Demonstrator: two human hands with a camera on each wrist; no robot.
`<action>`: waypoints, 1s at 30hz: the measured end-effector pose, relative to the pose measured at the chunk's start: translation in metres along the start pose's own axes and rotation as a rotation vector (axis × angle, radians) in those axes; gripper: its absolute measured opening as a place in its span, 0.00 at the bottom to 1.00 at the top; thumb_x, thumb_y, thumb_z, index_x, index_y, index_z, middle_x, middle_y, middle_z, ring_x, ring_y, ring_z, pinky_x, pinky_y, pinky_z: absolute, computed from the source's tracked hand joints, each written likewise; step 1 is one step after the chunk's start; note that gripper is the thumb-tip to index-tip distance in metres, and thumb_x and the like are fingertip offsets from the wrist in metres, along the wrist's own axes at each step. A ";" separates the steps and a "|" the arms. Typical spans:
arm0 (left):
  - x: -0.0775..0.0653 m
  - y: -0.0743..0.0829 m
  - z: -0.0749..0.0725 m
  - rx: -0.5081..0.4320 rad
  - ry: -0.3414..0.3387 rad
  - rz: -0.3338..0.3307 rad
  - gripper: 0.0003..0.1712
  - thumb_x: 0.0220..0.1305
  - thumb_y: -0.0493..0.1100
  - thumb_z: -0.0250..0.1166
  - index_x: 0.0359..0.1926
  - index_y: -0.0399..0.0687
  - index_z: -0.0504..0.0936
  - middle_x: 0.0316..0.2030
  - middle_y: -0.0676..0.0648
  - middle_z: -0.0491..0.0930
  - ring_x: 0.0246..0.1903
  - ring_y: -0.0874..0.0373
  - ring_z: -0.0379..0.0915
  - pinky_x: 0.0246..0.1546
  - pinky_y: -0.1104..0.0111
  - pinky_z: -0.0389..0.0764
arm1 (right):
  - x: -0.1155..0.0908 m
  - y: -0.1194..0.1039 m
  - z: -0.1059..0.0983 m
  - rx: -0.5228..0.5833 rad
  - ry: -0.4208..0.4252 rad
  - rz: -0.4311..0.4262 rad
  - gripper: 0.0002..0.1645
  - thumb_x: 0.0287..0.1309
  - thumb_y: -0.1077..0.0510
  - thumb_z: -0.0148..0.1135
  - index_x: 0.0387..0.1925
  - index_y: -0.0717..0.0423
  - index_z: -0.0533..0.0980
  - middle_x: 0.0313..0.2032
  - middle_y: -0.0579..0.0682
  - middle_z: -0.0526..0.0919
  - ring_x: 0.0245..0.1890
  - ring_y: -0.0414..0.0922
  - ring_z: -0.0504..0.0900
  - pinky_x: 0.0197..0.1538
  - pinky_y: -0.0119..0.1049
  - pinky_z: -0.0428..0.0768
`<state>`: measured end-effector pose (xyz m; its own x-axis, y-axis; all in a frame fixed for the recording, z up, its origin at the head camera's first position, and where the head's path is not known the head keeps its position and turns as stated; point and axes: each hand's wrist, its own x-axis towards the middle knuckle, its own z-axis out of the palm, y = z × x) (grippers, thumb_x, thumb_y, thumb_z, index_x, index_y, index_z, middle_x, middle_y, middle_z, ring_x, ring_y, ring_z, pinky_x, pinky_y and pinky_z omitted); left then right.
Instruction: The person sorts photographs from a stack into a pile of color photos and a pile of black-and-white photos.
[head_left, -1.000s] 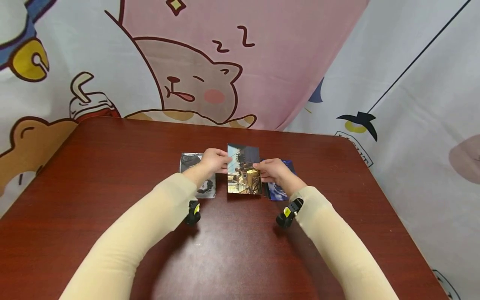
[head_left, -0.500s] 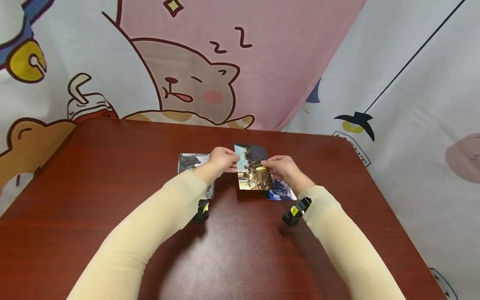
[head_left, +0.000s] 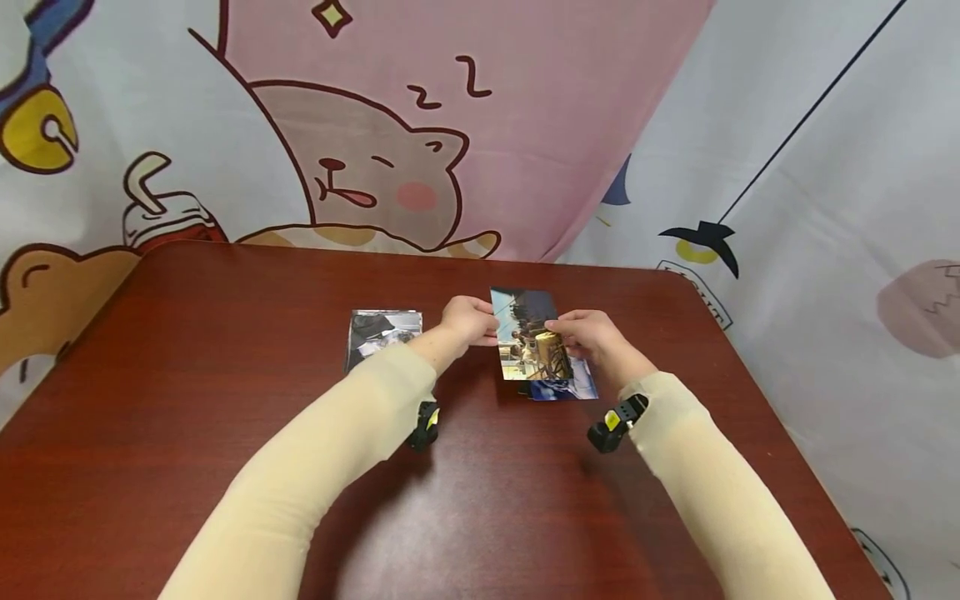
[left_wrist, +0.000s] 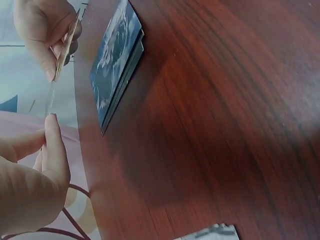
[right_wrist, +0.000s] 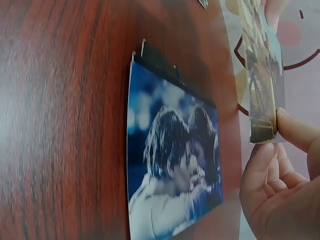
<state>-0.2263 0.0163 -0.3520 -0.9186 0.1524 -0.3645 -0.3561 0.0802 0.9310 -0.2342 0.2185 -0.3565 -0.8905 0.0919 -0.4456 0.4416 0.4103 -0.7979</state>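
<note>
Between my two hands a colour photo print (head_left: 525,342) is held up above the table. My left hand (head_left: 465,321) pinches its left edge with thumb and fingers. Its right edge is pinched by my right hand (head_left: 600,342), and both wrist views show the print almost edge-on. Beneath it lies a small stack of prints, topped by a blue picture (right_wrist: 175,165) of two people close together; in the head view the raised print partly covers this stack. A grey-toned print pile (head_left: 375,329) lies left of my left hand, partly behind the left forearm.
The reddish-brown wooden table (head_left: 495,500) reaches back to a hanging cloth (head_left: 570,108) printed with cartoon animals. Small black wrist cameras (head_left: 423,425) sit under both cuffs. The table's right edge slopes down towards the lower right.
Both hands have carried the photo print to the right in the head view, from between the two piles to over the blue stack. The grey-toned pile is less covered by the left hand.
</note>
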 end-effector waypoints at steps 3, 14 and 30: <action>0.001 0.000 0.004 0.017 -0.006 0.012 0.21 0.61 0.27 0.56 0.56 0.30 0.72 0.52 0.33 0.73 0.43 0.46 0.78 0.44 0.63 0.85 | 0.000 0.001 -0.005 -0.005 0.005 0.005 0.14 0.57 0.55 0.64 0.39 0.57 0.71 0.21 0.42 0.68 0.22 0.38 0.66 0.24 0.26 0.74; 0.005 -0.003 0.027 0.062 0.044 0.039 0.20 0.58 0.26 0.55 0.53 0.31 0.74 0.51 0.34 0.73 0.33 0.47 0.81 0.40 0.63 0.86 | 0.001 0.009 -0.025 -0.007 -0.018 -0.003 0.16 0.59 0.56 0.61 0.45 0.60 0.69 0.19 0.40 0.67 0.19 0.35 0.64 0.21 0.23 0.71; 0.009 -0.012 0.046 0.215 0.106 0.008 0.17 0.58 0.30 0.57 0.50 0.36 0.77 0.49 0.38 0.76 0.32 0.51 0.82 0.36 0.66 0.87 | 0.000 0.022 -0.040 0.028 -0.090 0.030 0.22 0.62 0.60 0.58 0.54 0.65 0.65 0.18 0.39 0.72 0.18 0.33 0.70 0.25 0.24 0.79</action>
<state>-0.2222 0.0621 -0.3673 -0.9381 0.0500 -0.3428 -0.3150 0.2886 0.9041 -0.2291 0.2638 -0.3582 -0.8640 0.0215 -0.5031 0.4719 0.3832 -0.7940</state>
